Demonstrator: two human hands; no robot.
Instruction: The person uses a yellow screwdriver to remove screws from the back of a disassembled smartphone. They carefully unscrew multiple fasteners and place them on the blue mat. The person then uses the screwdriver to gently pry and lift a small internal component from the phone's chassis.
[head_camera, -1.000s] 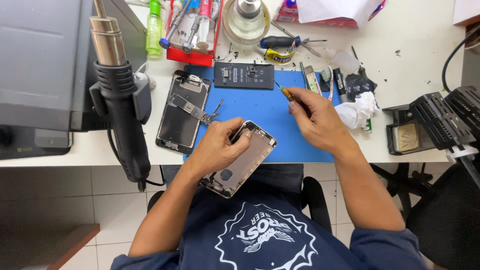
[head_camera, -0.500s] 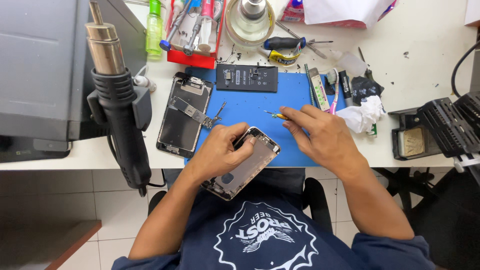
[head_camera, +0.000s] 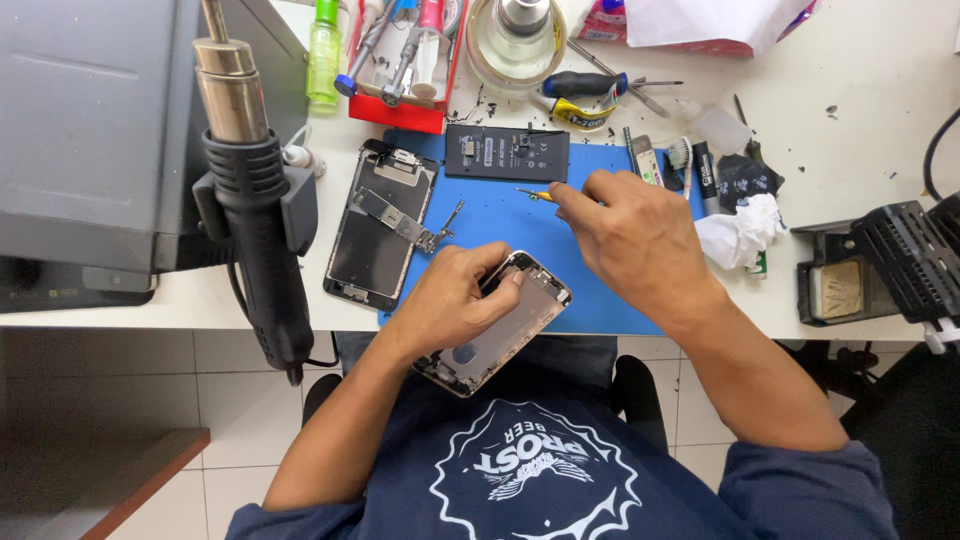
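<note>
My left hand grasps the phone shell over the blue mat while my right fingers pinch a small driver just beyond it, so I judge screw work is next, needing a steady tip.

My left hand rests on the phone housing, which overhangs the near edge of the mat on the desk. At ten o'clock from the housing lies the screen assembly; at twelve, the battery. My right hand sits at two o'clock, its fingers holding a small tool. The heat gun stands at nine o'clock.
</note>
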